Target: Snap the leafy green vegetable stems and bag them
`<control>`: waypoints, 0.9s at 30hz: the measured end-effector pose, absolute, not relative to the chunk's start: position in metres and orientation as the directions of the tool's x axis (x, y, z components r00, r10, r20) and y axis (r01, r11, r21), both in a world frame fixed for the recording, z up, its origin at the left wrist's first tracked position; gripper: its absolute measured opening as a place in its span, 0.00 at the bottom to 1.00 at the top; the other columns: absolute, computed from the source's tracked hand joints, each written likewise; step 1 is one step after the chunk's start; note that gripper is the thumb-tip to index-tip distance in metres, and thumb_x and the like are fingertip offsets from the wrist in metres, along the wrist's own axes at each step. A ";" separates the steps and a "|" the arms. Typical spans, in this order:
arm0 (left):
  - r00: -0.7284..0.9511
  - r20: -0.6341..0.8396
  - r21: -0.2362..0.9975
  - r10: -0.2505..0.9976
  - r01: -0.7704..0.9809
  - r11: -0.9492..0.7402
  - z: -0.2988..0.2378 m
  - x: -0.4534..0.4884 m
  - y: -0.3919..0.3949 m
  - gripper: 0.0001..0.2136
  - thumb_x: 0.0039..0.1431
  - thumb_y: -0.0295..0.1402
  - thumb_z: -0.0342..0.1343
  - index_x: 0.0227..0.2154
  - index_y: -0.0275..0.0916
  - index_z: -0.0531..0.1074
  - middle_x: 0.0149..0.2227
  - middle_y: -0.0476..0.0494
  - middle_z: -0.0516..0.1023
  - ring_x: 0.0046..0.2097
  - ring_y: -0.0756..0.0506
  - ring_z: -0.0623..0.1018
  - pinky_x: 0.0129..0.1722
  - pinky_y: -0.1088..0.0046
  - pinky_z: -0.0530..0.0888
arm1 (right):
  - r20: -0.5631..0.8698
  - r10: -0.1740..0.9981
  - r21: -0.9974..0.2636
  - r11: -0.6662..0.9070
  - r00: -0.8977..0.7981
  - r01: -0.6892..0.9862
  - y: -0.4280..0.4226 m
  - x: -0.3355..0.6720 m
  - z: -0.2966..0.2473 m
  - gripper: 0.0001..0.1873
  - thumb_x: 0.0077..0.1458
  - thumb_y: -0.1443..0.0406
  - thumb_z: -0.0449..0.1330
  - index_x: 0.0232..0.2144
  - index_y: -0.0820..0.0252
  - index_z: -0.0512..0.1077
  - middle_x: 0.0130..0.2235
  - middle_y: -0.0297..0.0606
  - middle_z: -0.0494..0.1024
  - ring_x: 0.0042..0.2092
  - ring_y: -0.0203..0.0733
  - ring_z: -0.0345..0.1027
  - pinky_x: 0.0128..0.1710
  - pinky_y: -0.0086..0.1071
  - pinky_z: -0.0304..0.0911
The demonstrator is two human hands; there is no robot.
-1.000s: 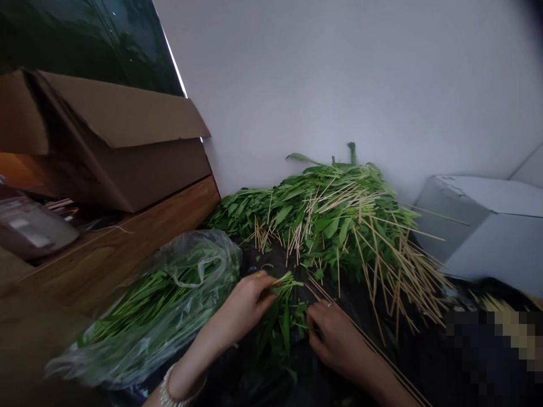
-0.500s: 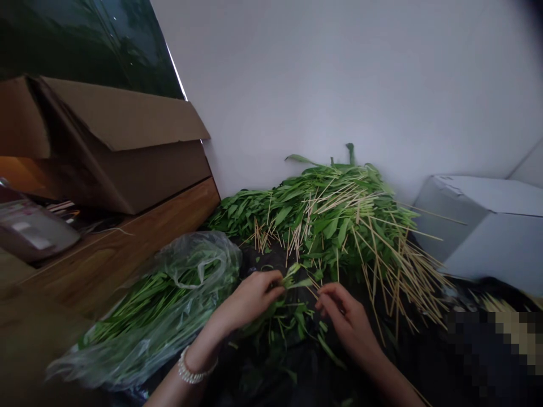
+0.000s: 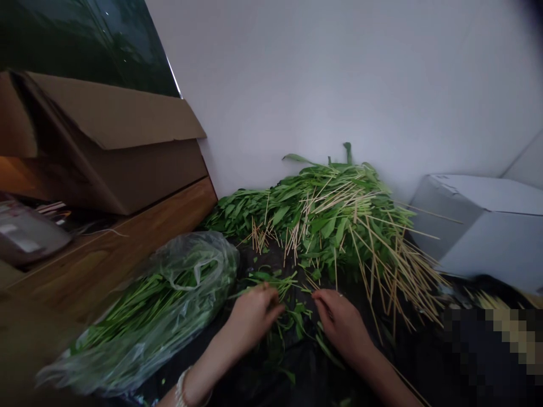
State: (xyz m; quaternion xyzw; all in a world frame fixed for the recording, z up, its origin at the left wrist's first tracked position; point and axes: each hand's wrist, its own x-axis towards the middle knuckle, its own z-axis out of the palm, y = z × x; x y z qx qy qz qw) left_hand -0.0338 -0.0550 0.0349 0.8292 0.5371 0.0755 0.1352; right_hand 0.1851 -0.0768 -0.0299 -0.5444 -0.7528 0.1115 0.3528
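My left hand (image 3: 254, 316) is closed, with curled fingers around leafy green stems (image 3: 286, 281); the stem ends poke out on its right side. My right hand (image 3: 343, 325) is pinched just across from it. A thin stick and a bit of green show at its fingertips, but whether they are gripped is unclear. Loose leaves and cut pieces (image 3: 299, 322) lie on the black sheet (image 3: 297, 362) between and below both hands. Behind them spreads a large pile of leafy greens (image 3: 292, 198), with many thin wooden sticks (image 3: 394, 271) poking out to the right.
A clear plastic bag (image 3: 169, 328) of long greens lies to the left. Beyond it, a cardboard box (image 3: 161, 169) stands on a wooden surface (image 3: 178, 212). A white box (image 3: 475, 237) is at the right. A white wall (image 3: 318, 85) closes off the back.
My left hand has drawn slightly down, and the stems in it now spread further to both sides. My right hand has turned palm-down, its fingers closer together. The view has shifted slightly.
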 end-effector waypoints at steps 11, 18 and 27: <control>0.466 -0.164 0.422 0.869 0.829 -0.365 0.021 -0.055 -0.072 0.04 0.51 0.29 0.53 0.28 0.40 0.72 0.32 0.47 0.75 0.36 0.46 0.74 0.34 0.73 0.66 | 0.385 0.903 -0.504 0.378 -0.190 0.777 -0.077 0.185 -0.030 0.13 0.62 0.68 0.46 0.38 0.57 0.71 0.37 0.38 0.76 0.39 0.40 0.70 0.41 0.32 0.62; 0.512 -0.175 0.892 0.841 0.445 -0.085 0.068 -0.078 -0.054 0.11 0.53 0.40 0.58 0.29 0.37 0.68 0.22 0.55 0.65 0.25 0.53 0.64 0.25 0.78 0.61 | 0.382 0.907 -0.510 0.367 -0.177 0.778 -0.076 0.187 -0.028 0.13 0.62 0.67 0.46 0.37 0.57 0.71 0.37 0.37 0.76 0.39 0.40 0.69 0.41 0.32 0.61; 0.392 0.027 0.765 0.920 0.585 -0.271 0.032 -0.044 -0.031 0.09 0.54 0.37 0.57 0.33 0.37 0.74 0.32 0.48 0.78 0.33 0.49 0.73 0.34 0.74 0.69 | 0.418 0.896 -0.477 0.358 -0.151 0.803 -0.070 0.198 -0.030 0.13 0.62 0.67 0.46 0.37 0.57 0.71 0.38 0.38 0.76 0.39 0.40 0.69 0.40 0.32 0.61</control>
